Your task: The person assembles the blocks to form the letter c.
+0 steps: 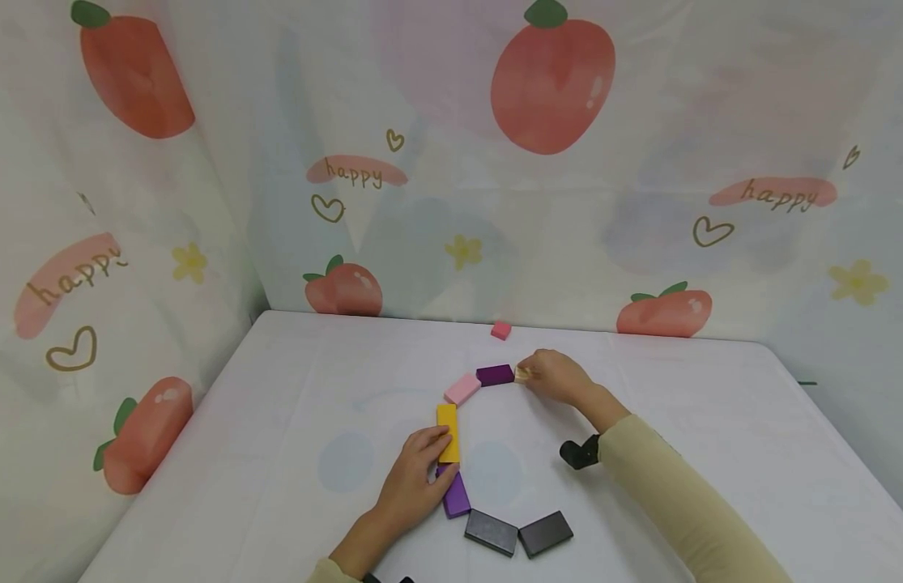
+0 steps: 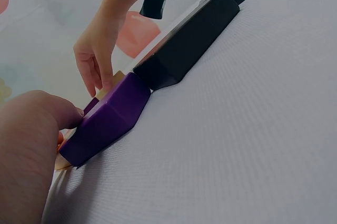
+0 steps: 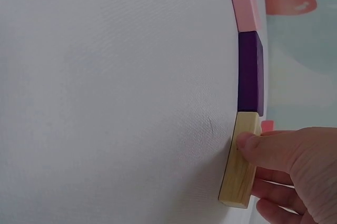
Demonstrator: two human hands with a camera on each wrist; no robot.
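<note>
My right hand [image 1: 556, 376] pinches a plain wooden block [image 3: 239, 166] between thumb and fingers, its end against a dark purple block [image 1: 495, 375]. A pink block [image 1: 462, 389] adjoins the purple one, continuing a curved row on the white table. Farther along that row, my left hand [image 1: 411, 478] rests its fingers on a yellow block [image 1: 449, 449]. Its thumb touches a violet block [image 2: 108, 121] just below the yellow one. Two black blocks, one [image 1: 491, 532] beside the violet block and another [image 1: 546, 534] to its right, form the near end of the curve.
A small red-pink block [image 1: 500, 330] lies near the table's back edge, behind the row. A patterned cloth [image 1: 538, 219] hangs behind the table and along its left side. A black wrist device [image 1: 580, 452] sticks out from the right sleeve above the table.
</note>
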